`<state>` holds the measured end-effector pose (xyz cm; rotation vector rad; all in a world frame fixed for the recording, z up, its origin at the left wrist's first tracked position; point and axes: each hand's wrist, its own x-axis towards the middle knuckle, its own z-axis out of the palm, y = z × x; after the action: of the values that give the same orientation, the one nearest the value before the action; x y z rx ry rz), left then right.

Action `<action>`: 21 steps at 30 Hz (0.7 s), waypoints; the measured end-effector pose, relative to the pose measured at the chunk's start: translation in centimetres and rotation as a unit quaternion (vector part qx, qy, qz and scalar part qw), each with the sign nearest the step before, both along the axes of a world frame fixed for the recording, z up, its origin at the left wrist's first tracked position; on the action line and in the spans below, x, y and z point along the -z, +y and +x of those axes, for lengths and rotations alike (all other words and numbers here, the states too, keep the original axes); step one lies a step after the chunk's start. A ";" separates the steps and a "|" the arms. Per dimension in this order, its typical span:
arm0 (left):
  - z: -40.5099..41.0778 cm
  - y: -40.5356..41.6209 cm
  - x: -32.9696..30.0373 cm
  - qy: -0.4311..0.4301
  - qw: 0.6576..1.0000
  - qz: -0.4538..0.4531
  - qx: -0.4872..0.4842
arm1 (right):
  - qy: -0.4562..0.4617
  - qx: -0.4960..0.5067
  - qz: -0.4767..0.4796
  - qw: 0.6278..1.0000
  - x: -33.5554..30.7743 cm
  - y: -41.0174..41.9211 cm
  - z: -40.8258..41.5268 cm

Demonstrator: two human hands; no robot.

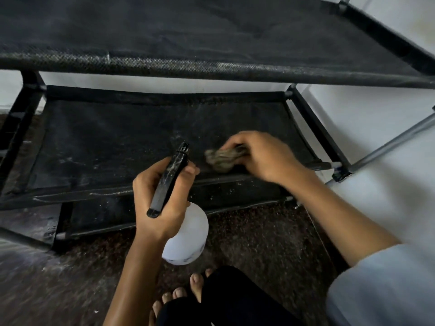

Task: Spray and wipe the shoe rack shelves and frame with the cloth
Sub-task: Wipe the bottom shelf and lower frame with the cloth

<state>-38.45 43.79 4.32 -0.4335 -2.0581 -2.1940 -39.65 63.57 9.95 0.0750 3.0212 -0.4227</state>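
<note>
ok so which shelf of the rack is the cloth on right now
The middle shelf: the right hand presses the cloth near its front right. The top shelf above and bottom shelf below have no cloth.

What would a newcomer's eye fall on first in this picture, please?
Probably the right hand pressing a crumpled grey-brown cloth onto the dusty black fabric middle shelf. Beside it, the left hand grips a white plastic spray bottle with a black trigger head.
</note>
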 end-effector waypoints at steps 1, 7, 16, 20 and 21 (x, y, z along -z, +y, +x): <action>0.0 0.0 -0.1 -0.002 1.000 0.003 0.000 | -0.001 0.032 0.018 0.999 -0.1 2.2 0.6; 0.0 -0.1 -0.1 -0.013 1.000 0.019 0.002 | 0.023 0.198 0.059 0.978 -1.0 10.9 2.8; 0.0 -0.4 -0.1 0.005 0.999 0.021 0.032 | 0.080 0.221 0.093 0.968 0.3 9.4 3.6; 0.3 -0.5 -0.4 -0.018 0.999 0.024 0.034 | 0.065 0.216 0.085 0.970 -0.2 7.8 3.1; 0.4 -0.6 -0.6 -0.023 0.999 0.031 0.036 | 0.062 0.211 0.077 0.972 -0.4 6.9 2.9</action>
<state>-38.08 43.23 4.88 -0.4610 -2.0210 -2.3241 -36.71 70.50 10.31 0.7376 3.1458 -0.2245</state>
